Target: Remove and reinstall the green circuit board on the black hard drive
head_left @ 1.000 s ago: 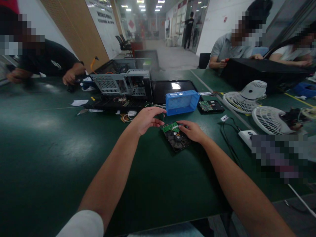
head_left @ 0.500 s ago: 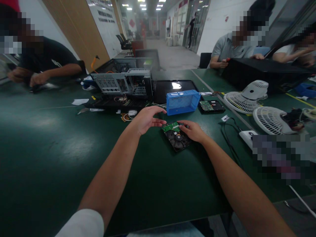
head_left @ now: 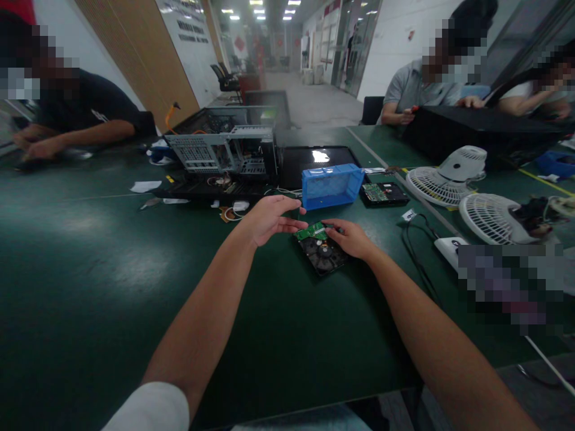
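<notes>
A black hard drive (head_left: 321, 252) lies on the green table (head_left: 112, 269), its green circuit board (head_left: 312, 231) at the far end. My right hand (head_left: 353, 237) rests on the drive's right side, fingers curled and pinched at the board's edge, apparently on a small dark tool. My left hand (head_left: 269, 218) hovers just left of the board with fingers apart and nothing in it.
A blue plastic bin (head_left: 331, 185) stands behind the drive, a second hard drive (head_left: 384, 193) to its right. An open computer case (head_left: 227, 152) sits further back. Two white fans (head_left: 449, 173) and black cables (head_left: 415, 239) lie to the right. Other people work around the table.
My hands have barely moved. The person at the far left has drawn a hand back to the left.
</notes>
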`<state>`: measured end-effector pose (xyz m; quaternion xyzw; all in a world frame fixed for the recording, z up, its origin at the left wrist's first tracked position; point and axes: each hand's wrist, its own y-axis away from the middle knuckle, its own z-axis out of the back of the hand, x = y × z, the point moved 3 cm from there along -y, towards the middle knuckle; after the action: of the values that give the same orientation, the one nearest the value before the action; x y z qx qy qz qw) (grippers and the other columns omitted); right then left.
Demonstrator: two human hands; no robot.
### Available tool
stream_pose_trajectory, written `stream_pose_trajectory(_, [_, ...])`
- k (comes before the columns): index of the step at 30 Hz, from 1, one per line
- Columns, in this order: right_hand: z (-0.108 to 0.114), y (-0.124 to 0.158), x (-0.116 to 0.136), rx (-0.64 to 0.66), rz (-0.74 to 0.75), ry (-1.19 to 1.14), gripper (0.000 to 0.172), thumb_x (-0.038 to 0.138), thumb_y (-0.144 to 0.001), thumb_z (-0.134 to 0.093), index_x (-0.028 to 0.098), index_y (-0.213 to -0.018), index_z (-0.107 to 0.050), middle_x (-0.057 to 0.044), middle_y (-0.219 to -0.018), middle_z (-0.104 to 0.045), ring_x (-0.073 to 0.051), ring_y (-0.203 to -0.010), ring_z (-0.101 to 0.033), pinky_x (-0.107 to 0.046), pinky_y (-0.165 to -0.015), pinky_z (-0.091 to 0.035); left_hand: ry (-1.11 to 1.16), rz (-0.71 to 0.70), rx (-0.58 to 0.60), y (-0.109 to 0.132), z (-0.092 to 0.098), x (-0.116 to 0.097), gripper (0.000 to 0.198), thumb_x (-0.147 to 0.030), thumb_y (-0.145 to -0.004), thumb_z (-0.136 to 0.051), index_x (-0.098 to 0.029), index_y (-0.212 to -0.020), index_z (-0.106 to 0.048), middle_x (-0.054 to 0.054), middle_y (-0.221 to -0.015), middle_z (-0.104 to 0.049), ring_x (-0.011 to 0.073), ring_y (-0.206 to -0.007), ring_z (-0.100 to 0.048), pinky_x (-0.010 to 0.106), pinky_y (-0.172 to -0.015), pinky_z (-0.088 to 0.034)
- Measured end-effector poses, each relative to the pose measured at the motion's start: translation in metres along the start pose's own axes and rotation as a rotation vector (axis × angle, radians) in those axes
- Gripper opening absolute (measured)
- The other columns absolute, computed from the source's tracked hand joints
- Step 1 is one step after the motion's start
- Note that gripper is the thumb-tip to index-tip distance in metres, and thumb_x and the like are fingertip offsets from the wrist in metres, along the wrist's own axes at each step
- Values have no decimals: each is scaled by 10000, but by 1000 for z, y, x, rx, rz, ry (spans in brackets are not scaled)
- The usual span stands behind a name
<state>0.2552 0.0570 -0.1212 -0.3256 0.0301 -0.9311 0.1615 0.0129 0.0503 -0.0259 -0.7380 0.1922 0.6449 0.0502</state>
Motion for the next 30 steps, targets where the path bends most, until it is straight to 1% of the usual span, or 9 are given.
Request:
stream_pose_trajectory(4, [-1,0,-1,-5,-4,-15,392,406,-966,-549,266,-1305,-688,-50,-1129,-750,-211,-886,-664,-335,-810,-513,-49,-31,-31,-3,4,1,267,-360,-789,-740,-156,-959,-714,121,-1091,-696,169,-708,-711,253,-573,-524])
stream_pose_trajectory(6, [-1,0,-1,-5,-6,-20,391,402,-962,-555,265,-1304,-689,-50,-1126,-750,-211,-878,-663,-334,-803,-512,-65,-43,-51,-5,6,2,270,-376,-802,-719,-160,-963,-736,122,-1119,-691,157,-686,-701,248,-554,-508])
stream_pose_trajectory(10, [0,0,0,-5,-13,-25,395,404,-960,-554,263,-1302,-691,-50,-1080,-753,-207,-845,-657,-336,-793,-509,-69,-35,-59,-4,6,2,292,-390,-814,-698,-170,-1005,-725,124,-1123,-696,178,-687,-718,259,-552,-516])
stream_pose_trajectory(14, [0,0,1,0,4,-29,403,407,-965,-541,259,-1312,-685,-53,-1060,-752,-209,-859,-655,-338,-799,-506,-26,-15,-30,-2,3,1,304,-373,-820,-702,-166,-1038,-655,127,-1068,-719,199,-684,-731,283,-576,-547])
stream_pose_trajectory(18, [1,0,0,5,7,-32,407,406,-966,-543,255,-1317,-683,-58,-1077,-750,-213,-867,-656,-338,-801,-506,1,-10,-47,-4,3,3,309,-390,-833,-700,-173,-1018,-582,136,-1076,-728,216,-682,-739,294,-571,-553])
stream_pose_trajectory(20, [1,0,0,6,3,-32,405,406,-968,-543,253,-1315,-684,-57,-1079,-751,-213,-867,-658,-337,-805,-507,6,-11,-47,-5,4,3,306,-390,-833,-702,-172,-1004,-572,140,-1081,-725,227,-704,-745,295,-576,-555])
stream_pose_trajectory(23, [0,0,-2,3,10,-28,400,405,-971,-542,255,-1314,-684,-53,-1103,-750,-211,-887,-659,-336,-823,-506,3,-11,-38,-5,5,2,285,-369,-827,-701,-164,-1002,-610,134,-1086,-709,226,-735,-747,274,-564,-544])
stream_pose_trajectory(27, [-2,-1,-5,-3,-4,-42,399,413,-965,-558,263,-1313,-685,-48,-1130,-747,-208,-888,-661,-334,-822,-510,-31,-16,-58,-3,5,1,279,-383,-837,-672,-158,-1000,-688,121,-1107,-680,185,-701,-729,240,-525,-514])
stream_pose_trajectory(30, [-2,-1,-5,6,-8,-58,398,411,-964,-560,267,-1312,-687,-47,-1109,-750,-207,-873,-658,-331,-800,-512,-98,-42,-82,-3,4,1,282,-390,-842,-661,-165,-1007,-703,115,-1117,-683,166,-665,-719,234,-512,-506])
